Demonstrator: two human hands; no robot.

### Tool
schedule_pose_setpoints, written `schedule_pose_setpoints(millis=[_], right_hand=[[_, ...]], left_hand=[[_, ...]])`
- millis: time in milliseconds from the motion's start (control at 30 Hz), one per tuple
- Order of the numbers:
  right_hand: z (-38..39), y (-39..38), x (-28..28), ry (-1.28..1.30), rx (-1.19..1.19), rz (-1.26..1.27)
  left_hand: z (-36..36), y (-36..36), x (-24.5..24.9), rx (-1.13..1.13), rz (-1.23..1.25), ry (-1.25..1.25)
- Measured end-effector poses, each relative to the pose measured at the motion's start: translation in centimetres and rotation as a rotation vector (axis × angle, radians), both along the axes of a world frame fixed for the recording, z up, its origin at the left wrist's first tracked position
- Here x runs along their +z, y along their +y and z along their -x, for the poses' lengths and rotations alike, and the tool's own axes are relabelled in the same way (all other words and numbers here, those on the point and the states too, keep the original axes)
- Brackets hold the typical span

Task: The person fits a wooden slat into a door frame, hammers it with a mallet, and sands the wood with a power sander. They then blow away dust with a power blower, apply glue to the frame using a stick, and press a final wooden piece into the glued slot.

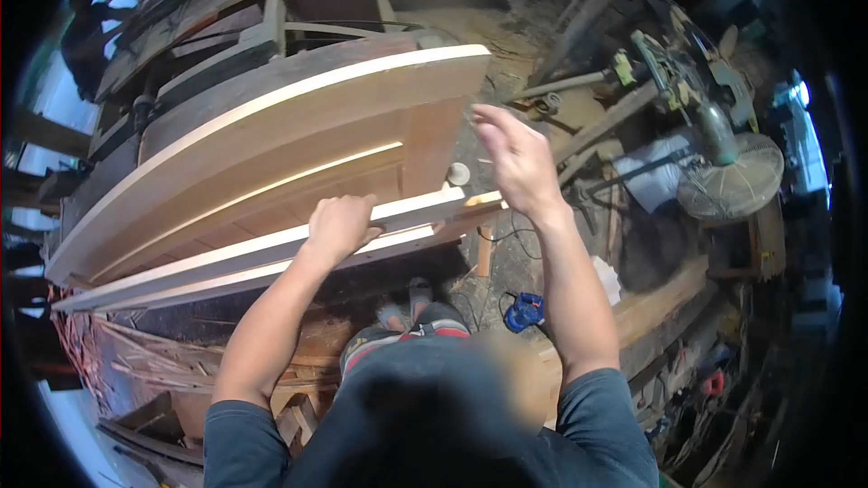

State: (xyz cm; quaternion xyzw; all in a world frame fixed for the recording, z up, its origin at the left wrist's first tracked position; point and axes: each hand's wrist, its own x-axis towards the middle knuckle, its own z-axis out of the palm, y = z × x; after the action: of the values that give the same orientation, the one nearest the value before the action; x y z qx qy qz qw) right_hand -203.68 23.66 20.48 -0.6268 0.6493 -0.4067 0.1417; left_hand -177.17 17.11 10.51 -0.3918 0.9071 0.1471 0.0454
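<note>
A large curved wooden panel [307,126] with a pale top edge leans across the view in front of me. Along its lower side runs a long pale wooden board [226,248]. My left hand [342,228] is wrapped over this board near its right part. Raised just off the panel's right end is my right hand [514,152], its fingers slightly curved and apart from the wood, with nothing seen in it. A small round pale object [458,174] sits between the panel's end and my right hand.
A blue power tool [523,313] lies on the floor near my feet. At the right stand a round fan [731,176] and a long timber beam [660,294]. Wood scraps [163,361] lie lower left. Another person [88,41] is at the far upper left.
</note>
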Motion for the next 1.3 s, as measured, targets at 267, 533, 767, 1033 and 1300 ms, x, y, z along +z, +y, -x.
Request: schedule_pose_setpoints(millis=[267,533,767,1033,1300], right_hand=[[5.6,29.1,-26.3,-0.140,-0.797,-0.486],[2.8,55.6,-35.1,-0.086,-0.499,-1.278],[18.0,54.0,-45.0,-1.150,-0.640,-0.660],[25.9,45.0,-40.7,-0.608,-0.433,-0.764],[14.4,14.5,-18.9,-0.143,0.231,-0.133]], left_hand=[[2.3,0.5,2.9,0.043,-0.136,0.074],[8.3,1.4,2.4,0.181,-0.149,0.074],[13.4,3.2,-0.9,0.461,0.049,-0.029],[14.7,4.7,-1.0,0.545,0.062,0.201],[13.3,9.0,1.3,0.519,0.404,0.362]])
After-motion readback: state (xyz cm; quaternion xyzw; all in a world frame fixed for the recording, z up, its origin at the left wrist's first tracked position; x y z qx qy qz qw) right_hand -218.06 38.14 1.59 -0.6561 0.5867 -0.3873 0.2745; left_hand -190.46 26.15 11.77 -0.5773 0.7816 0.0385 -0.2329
